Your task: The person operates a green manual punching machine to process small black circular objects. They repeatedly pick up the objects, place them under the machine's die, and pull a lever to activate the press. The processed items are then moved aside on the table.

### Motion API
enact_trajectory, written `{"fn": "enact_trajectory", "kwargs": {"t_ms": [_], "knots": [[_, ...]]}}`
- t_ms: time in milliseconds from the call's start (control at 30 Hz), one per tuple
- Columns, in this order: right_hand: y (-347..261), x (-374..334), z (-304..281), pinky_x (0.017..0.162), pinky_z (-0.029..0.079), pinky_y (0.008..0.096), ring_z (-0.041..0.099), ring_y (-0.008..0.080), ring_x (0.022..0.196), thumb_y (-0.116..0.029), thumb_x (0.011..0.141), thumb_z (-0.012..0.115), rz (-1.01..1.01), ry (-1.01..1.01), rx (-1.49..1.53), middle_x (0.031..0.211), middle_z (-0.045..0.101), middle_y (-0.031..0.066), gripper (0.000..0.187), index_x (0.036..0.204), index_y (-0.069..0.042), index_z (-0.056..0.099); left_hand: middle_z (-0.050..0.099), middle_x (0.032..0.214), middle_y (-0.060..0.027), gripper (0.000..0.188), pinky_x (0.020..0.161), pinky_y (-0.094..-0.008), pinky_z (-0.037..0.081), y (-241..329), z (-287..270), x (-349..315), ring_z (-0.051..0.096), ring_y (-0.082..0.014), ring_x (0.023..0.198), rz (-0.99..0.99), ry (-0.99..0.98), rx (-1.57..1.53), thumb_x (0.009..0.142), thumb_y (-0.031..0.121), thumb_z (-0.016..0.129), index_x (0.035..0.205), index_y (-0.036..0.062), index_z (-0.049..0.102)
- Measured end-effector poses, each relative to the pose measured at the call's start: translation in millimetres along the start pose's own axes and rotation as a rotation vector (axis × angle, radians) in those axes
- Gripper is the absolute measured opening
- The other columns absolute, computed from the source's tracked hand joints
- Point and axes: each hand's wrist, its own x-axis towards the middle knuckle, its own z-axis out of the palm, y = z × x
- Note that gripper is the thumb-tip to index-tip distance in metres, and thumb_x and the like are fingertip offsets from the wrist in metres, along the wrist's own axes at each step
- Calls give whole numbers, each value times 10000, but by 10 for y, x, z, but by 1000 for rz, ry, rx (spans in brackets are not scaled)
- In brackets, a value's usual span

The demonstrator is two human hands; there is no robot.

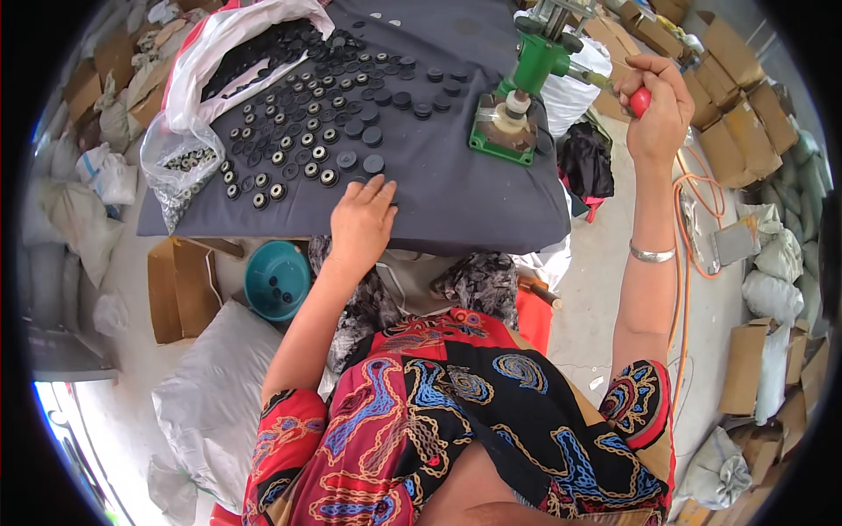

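Note:
My left hand (pixel 361 217) lies at the front of the table, which is covered with a dark cloth (pixel 456 197). Its fingers are stretched out beside a round black cap (pixel 374 164); whether anything sits under the fingertips is hidden. With my right hand (pixel 660 118) I grip the red ball knob (pixel 640 102) on the lever of a green hand press (pixel 539 60). A pale round piece (pixel 517 103) shows at the press's base. Many black caps (pixel 373 137) and black discs with metal-ringed centres (pixel 278 158) are spread between my left hand and the bags.
A white bag (pixel 186 79) of black discs and a clear bag (pixel 180 149) of small metal rings rest at the table's left. Below stand a teal basin (pixel 257 285), a cardboard box (pixel 180 294) and a large white sack (pixel 219 386). An orange cord (pixel 681 298) trails at right.

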Motion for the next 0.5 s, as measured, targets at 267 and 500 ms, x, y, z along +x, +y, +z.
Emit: {"fn": "enact_trajectory", "kwargs": {"t_ms": [267,500], "knots": [[25,-21,32,544,429,257,514,138,556,-28,852,424,-34,23,29,616,566,91,234,899,65,633,657,1126,-165,343,795,-403,523,-83,343,-253,609,-312,913,-15,115,48,750,51,703,1090,17,677],[68,-15,-4,552,434,261,525,148,572,-31,857,419,-53,-1,49,624,564,89,236,907,66,628,668,1078,-149,299,786,-404,484,-55,412,-291,597,-293,937,-71,241,11,739,95,720,1034,48,705]]}}
